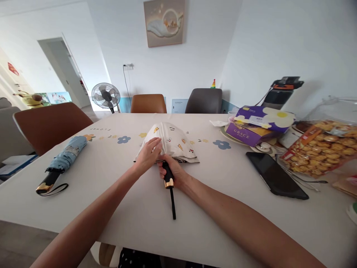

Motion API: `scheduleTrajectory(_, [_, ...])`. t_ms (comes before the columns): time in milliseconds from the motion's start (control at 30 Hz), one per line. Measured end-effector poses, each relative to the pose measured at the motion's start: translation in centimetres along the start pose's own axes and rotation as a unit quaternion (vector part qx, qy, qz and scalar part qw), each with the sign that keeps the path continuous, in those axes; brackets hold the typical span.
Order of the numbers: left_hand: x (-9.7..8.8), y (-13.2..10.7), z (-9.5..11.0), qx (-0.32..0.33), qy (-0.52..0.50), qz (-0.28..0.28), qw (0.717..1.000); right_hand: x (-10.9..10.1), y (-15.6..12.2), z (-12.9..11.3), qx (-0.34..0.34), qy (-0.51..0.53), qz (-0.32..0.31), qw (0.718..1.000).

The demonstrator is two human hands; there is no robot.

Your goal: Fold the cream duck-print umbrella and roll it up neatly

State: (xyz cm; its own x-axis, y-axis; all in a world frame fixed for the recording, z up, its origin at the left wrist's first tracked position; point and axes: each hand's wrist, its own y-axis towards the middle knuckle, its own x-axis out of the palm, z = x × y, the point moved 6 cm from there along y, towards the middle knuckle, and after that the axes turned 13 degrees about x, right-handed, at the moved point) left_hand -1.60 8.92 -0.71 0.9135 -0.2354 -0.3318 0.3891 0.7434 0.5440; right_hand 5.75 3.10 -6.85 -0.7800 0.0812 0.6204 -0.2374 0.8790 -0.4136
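A white folding umbrella with small printed figures lies on the table in front of me, its canopy loosely folded and spread wide at the handle end. My right hand is wrapped round the top of its black and gold handle, from which a black strap hangs toward me. Against the left side of the canopy rests my left hand, fingers stretched out over the cloth. Farther left is a blue folding umbrella, furled, with a black and gold handle and a wrist loop.
A phone lies at the right, beside a clear bag of snacks and a purple tissue box. A dark bottle stands behind them. Chairs line the far edge; a fan stands beyond.
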Motion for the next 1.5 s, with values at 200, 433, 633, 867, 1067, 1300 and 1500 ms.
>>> scheduleTrajectory(200, [2.0, 2.2, -0.6, -0.078, -0.002, 0.044, 0.996, 0.1, 0.2, 0.3, -0.015, -0.037, -0.004, 0.999])
scheduleTrajectory(433, [1.1, 2.6, -1.7, -0.127, -0.141, 0.082, 0.978, 0.8, -0.2, 0.9, 0.024, -0.102, -0.03, 0.994])
scheduleTrajectory(633, [0.5, 1.5, -2.7, -0.266, -0.346, 0.128, 0.89, 1.9, -0.9, 1.2, 0.036, -0.187, -0.055, 0.98])
scheduleTrajectory(867, [-0.9, 2.0, -1.7, -0.19, -0.352, 0.181, 0.898, 2.0, -0.8, 0.9, 0.007, -0.153, -0.063, 0.986])
scheduleTrajectory(1067, [-0.3, 1.9, -2.5, -0.223, -0.393, 0.11, 0.885, 2.4, -0.9, 1.0, 0.037, -0.14, -0.095, 0.985])
scheduleTrajectory(1300, [0.7, 1.1, -4.1, -0.287, -0.371, 0.098, 0.878, 1.7, -0.3, 1.3, -0.021, -0.149, 0.012, 0.988])
scheduleTrajectory(1500, [1.5, 0.1, -5.0, -0.332, -0.259, 0.084, 0.903, 0.9, 0.2, 1.5, 0.0, -0.169, 0.094, 0.981])
